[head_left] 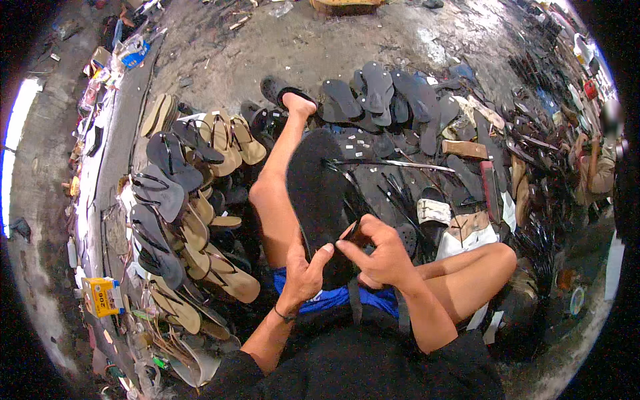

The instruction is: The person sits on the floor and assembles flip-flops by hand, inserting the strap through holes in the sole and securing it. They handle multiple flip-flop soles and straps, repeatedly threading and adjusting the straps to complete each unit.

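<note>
A black flip-flop sole (317,190) stands lengthwise in front of me, above my lap. My left hand (307,275) grips its near end, the thumb lying on the upper face. Close beside that thumb, my right hand (381,250) pinches a small dark piece at the sole's edge; it looks like the end of a black strap, mostly hidden by the fingers. A thin, shiny black strap (393,164) sticks out to the right from the sole's upper part. Under the sole, its lower face is out of sight.
Finished flip-flops, grey (160,193) and tan (230,275), lie piled at my left. Loose dark soles (379,90) are spread ahead. On the right are a wooden block (465,149), a white-banded slipper (433,211) and black straps (553,260). A yellow box (102,297) stands far left.
</note>
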`<state>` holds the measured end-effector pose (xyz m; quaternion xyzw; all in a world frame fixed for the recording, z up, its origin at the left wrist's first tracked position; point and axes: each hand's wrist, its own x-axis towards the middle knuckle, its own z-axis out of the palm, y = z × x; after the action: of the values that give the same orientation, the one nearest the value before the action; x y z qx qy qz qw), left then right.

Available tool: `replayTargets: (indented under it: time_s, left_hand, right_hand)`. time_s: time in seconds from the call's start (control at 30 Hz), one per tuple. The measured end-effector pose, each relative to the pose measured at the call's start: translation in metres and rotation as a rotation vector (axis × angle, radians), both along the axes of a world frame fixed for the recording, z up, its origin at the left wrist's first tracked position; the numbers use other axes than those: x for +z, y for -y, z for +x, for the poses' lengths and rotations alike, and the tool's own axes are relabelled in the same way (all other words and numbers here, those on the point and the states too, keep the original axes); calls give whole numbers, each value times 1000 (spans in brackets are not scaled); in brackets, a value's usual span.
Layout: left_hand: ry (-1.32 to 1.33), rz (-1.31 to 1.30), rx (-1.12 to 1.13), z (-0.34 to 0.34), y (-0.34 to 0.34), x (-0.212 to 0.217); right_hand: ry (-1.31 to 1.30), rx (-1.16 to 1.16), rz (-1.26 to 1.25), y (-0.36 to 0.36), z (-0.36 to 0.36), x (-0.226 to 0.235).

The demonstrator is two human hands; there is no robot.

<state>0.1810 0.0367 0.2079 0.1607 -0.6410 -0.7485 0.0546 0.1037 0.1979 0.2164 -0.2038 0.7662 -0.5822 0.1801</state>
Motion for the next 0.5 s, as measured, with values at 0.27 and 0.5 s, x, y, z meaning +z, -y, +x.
replayTargets:
  time_s: [0.27,0.5]
  left_hand:
    - [226,-571,-693,2,76,17]
    - [420,-456,-331,35,120,19]
  right_hand:
    - [237,-176,-320,-19,-23,-23]
    - [659,-746,-855,-38,-26,-44]
